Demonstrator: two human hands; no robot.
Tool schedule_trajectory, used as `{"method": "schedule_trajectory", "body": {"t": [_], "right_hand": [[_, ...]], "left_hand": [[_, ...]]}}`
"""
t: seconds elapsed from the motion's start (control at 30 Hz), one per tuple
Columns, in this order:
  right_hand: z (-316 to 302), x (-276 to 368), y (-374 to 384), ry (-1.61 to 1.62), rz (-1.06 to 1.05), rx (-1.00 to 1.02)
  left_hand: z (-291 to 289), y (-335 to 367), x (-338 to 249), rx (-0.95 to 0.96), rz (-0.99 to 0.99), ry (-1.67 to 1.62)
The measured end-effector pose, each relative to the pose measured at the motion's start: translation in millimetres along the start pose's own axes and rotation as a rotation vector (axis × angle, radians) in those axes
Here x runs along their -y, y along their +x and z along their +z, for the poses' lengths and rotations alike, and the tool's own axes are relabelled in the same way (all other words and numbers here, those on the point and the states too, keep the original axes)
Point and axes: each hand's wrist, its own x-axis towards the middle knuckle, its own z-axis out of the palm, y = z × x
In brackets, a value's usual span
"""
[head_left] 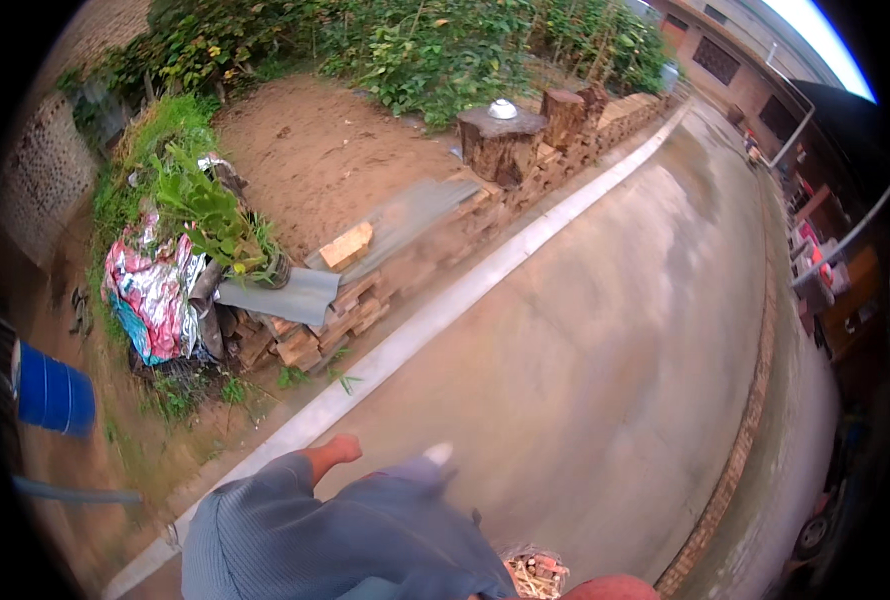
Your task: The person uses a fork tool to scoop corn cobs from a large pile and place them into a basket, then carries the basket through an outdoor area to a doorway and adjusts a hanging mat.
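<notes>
My left hand [337, 450] pokes out of a blue-grey sleeve [295, 530] at the lower middle, blurred, over the pale kerb strip [405, 345]. I cannot make out its fingers, and nothing shows in it. A small white blurred thing [439, 453] lies just to its right. At the bottom edge a skin-coloured patch [610, 588] may be my right hand or arm. A small heap of reddish and pale bits [535, 572] lies next to it, and whether it is held is unclear.
A wide concrete yard [605, 340] runs ahead. Along its left lie stacked bricks [315, 335], grey sheets [280, 297], a tree stump [500, 145] with a white object on top, bare soil and bushes. A blue barrel [53, 395] stands far left. Buildings and clutter line the right.
</notes>
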Motion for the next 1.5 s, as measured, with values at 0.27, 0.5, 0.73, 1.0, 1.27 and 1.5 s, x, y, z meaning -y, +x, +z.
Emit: {"method": "schedule_trajectory", "body": {"t": [0.27, 0.5, 0.73, 1.0, 1.27, 1.5], "right_hand": [[101, 77, 99, -0.035, -0.031, -0.046], [100, 162, 198, 0.023, -0.072, -0.129], [25, 214, 222, -0.229, -0.403, -0.193], [95, 301, 354, 0.512, -0.214, -0.389], [260, 409, 411, 0.434, -0.206, -0.372], [356, 513, 484, 0.662, -0.238, -0.494]], "left_hand": [[-163, 148, -137, -0.209, 0.023, -0.087], [-262, 209, -258, -0.335, 0.021, -0.083], [-273, 193, -323, -0.099, 0.025, 0.093], [-316, 278, -414, 0.017, 0.175, 0.109], [-408, 451, -483, -0.002, 0.217, 0.123], [-580, 579, -645, -0.094, 0.06, -0.224]]}}
